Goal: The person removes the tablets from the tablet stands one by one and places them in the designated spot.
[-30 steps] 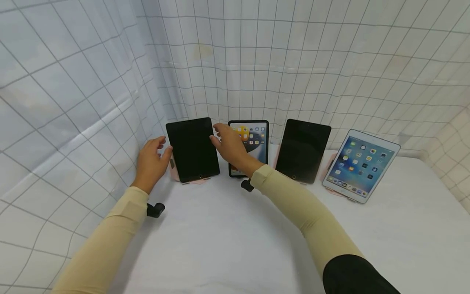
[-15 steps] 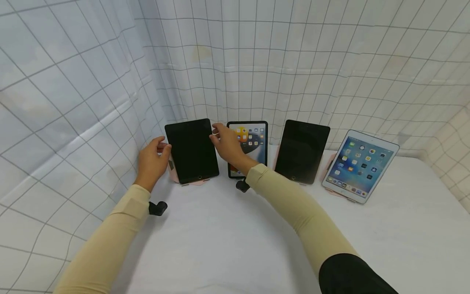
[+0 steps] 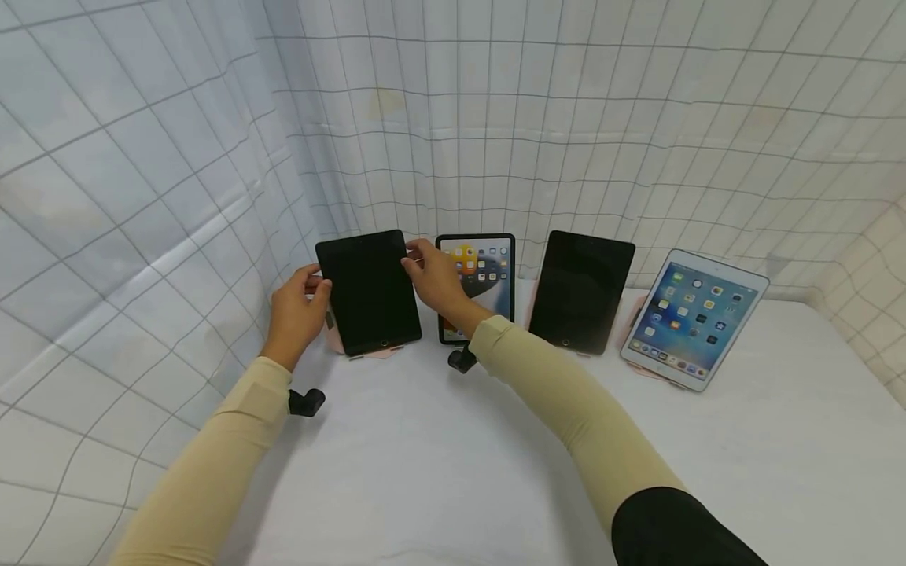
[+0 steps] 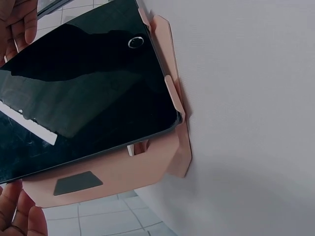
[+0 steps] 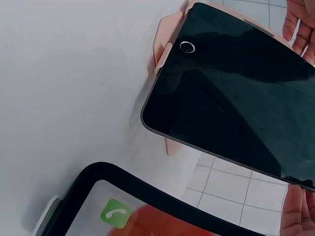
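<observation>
A black tablet (image 3: 370,292) with a dark screen and a round button leans on a pink stand (image 4: 133,172) at the left of a row. My left hand (image 3: 296,314) is at its left edge, thumb at the front rim and fingers partly hidden behind. My right hand (image 3: 437,275) is at the right edge, thumb at the rim and fingers bent toward the back. Both hands appear to pinch the tablet's edges. In the left wrist view, the tablet's lower rim still sits in the stand's lip (image 4: 173,96).
Behind my right forearm stands a black-framed tablet (image 3: 504,271) with a lit screen. Further right lean another dark tablet (image 3: 583,291) and a white tablet (image 3: 697,318) showing app icons. A white cloth (image 3: 396,456) covers the table, and grid-patterned curtains (image 3: 467,118) hang behind.
My right hand has shifted slightly left and its thumb has come to the tablet's right edge. My left hand has closed in a little on the left edge. The tablets show no clear movement.
</observation>
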Demonstrator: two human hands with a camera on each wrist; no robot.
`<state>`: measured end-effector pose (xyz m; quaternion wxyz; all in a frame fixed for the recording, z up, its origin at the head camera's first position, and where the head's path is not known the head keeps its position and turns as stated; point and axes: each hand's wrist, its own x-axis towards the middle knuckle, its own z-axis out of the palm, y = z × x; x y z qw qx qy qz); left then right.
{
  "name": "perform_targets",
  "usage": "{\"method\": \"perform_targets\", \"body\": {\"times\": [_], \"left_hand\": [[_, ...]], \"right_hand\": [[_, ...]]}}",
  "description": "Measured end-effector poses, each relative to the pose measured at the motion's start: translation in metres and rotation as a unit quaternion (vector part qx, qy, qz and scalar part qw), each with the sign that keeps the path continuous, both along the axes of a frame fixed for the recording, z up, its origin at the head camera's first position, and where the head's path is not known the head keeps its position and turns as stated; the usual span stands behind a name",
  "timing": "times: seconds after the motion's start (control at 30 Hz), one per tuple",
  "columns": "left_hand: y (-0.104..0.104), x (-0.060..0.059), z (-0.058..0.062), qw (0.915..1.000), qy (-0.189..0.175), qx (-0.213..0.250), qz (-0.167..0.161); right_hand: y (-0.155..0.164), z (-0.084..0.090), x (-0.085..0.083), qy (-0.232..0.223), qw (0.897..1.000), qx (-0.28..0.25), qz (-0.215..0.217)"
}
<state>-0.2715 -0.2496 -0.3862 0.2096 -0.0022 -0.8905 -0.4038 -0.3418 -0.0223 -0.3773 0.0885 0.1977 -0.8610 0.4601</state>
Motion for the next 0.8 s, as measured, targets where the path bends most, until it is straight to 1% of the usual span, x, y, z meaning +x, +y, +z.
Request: {"method": "perform_targets", "body": {"times": [0.1, 0.37, 0.5, 0.63, 0.8], "left_hand": [[0.001, 0.001, 0.001, 0.9999, 0.007, 0.005, 0.015], [0.006, 0.001, -0.003, 0.9977, 0.04, 0.043, 0.034], [0.007, 0.003, -0.004, 0.9967, 0.04, 0.051, 0.048], [0.008, 0.005, -0.003, 0.9957, 0.046, 0.059, 0.055], [0.009, 0.007, 0.0, 0.9927, 0.073, 0.082, 0.052]], "right_hand": [[-0.001, 0.0, -0.001, 0.001, 1.0, -0.005, 0.005], [0.001, 0.002, 0.0, 0.012, 0.999, -0.032, 0.007], [0.001, 0.003, 0.003, 0.017, 0.999, -0.041, 0.01], [0.002, 0.005, 0.006, 0.023, 0.999, -0.044, 0.01], [0.005, 0.007, 0.01, 0.029, 0.998, -0.042, 0.024]]}}
